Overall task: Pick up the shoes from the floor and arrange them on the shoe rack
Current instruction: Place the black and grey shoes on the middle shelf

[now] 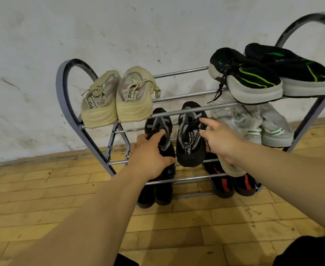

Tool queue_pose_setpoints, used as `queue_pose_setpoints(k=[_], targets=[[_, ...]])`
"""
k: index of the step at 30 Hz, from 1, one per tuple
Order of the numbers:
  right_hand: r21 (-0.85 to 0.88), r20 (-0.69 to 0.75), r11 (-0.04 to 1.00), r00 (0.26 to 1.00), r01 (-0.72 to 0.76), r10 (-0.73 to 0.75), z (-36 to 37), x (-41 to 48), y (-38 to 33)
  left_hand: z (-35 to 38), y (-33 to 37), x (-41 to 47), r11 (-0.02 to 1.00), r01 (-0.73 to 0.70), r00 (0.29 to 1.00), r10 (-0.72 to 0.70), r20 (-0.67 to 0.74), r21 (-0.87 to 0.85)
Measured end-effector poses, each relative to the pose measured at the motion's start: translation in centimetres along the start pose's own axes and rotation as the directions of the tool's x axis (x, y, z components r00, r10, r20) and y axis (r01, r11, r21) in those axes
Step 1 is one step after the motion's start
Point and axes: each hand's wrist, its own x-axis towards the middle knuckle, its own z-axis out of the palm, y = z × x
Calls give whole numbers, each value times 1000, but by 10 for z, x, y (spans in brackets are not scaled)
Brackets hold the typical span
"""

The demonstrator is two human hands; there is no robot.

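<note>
Filling the rack's [62, 89] middle tier looks like the step in hand: the left shoe [158, 123] and right shoe [188, 143] lie there, the left hand [150, 156] curled round one, the right hand [221, 143] pinching the other. Next, probably: square them up, then let go.

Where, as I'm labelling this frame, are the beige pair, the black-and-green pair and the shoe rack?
beige pair [133, 104]: head view, heel of its right-hand shoe.
black-and-green pair [253, 77]: head view, upper of its left-hand shoe.
shoe rack [60, 87]: head view, left arched side frame.
</note>
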Motion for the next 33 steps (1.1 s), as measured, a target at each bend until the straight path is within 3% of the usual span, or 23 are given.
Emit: queue_pose_setpoints(k=[5,17,21,29,33], targets=[[-208,-56,977,997,41,-54,7,3,-5,5,-3,5,995,-11,998,16,54,-99],[-662,117,745,993,75,4,18,-19,-9,3,-18,6,990,-6,1000,8,15,-144],[-705,127,702,992,101,-15,22,-20,-4,-4,-37,7,989,32,999,-36,-23,-145],[-641,105,756,991,131,-83,33,-21,0,-20,-77,7,970,155,972,-184,-145,-188],[-632,108,758,987,162,-121,43,-21,-1,-22,-88,3,975,143,967,-174,-185,-168]])
